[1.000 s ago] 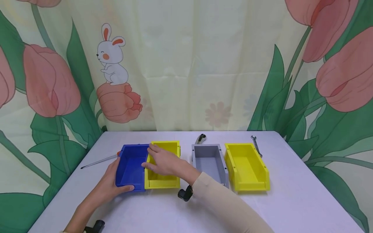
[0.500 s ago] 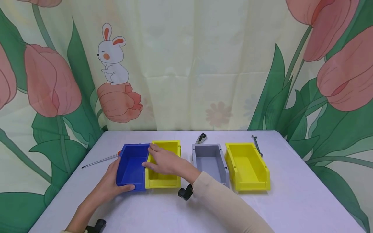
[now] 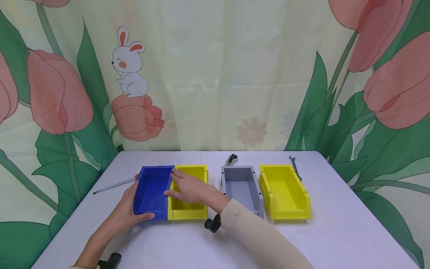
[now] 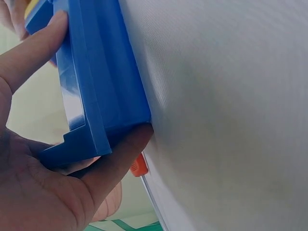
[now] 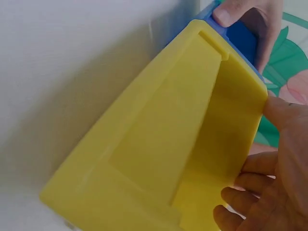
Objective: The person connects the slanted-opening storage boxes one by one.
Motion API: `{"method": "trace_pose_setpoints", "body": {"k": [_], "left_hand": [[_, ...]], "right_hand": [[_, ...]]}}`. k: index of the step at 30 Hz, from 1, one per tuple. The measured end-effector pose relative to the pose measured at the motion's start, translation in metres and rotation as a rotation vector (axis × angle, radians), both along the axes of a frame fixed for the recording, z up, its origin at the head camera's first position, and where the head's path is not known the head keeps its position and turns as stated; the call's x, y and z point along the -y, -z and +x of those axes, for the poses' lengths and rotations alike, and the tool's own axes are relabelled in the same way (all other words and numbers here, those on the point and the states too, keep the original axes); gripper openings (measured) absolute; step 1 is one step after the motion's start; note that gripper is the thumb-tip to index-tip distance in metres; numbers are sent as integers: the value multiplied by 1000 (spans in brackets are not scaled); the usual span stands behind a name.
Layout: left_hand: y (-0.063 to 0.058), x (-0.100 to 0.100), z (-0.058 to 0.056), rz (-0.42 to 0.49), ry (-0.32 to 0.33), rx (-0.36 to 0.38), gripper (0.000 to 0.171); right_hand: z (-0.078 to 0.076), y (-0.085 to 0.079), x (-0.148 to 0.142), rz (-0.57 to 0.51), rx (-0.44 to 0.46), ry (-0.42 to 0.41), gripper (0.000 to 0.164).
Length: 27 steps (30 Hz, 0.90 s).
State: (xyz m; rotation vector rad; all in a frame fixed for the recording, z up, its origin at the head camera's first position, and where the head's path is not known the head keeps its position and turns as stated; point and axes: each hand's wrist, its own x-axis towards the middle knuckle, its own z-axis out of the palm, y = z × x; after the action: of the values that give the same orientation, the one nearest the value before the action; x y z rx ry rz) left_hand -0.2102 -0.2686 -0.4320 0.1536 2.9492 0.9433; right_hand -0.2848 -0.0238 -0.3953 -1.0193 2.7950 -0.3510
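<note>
Head view: the left hand (image 3: 124, 205) grasps the blue bin (image 3: 152, 196), thumb at its front, fingers along its left side. The right hand (image 3: 195, 187), fingers loosely extended, touches where the blue bin meets the yellow bin (image 3: 187, 215); I see no wrapped hold. Uneven pushing from 1 side could skew the 2 bins apart. The screwdriver (image 3: 115, 185) lies just beside the left hand, so a leftward shove might roll it.

Left wrist view: 1 fingertip sits at the blue bin's lower corner, near the table (image 4: 231, 96); pressing down could pinch it.

Right wrist view: the thumb meets the yellow bin's rim, fingers slightly bent; pressing too lightly there could let that bin slip.
</note>
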Motion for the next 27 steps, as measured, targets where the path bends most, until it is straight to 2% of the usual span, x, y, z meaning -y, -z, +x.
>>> {"method": "trace_pose_setpoints", "body": {"k": [5,12,18,22,27], "left_hand": [[0,0,2,-6,-9,13,137],[-2,-1,0,-25,-4,4,138],[1,-1,-1,-17,-4,12,138],[3,0,-1,-15,-13,19,140],[3,0,-2,-16,-32,27,143]], "right_hand": [[1,8,-1,-24,7,-12,82],[2,10,-3,-24,-42,-31,81],[4,11,-5,-17,-66,-31,78],[6,5,-12,-71,-12,-6,77],[5,-12,-36,-212,-92,108,64]]}}
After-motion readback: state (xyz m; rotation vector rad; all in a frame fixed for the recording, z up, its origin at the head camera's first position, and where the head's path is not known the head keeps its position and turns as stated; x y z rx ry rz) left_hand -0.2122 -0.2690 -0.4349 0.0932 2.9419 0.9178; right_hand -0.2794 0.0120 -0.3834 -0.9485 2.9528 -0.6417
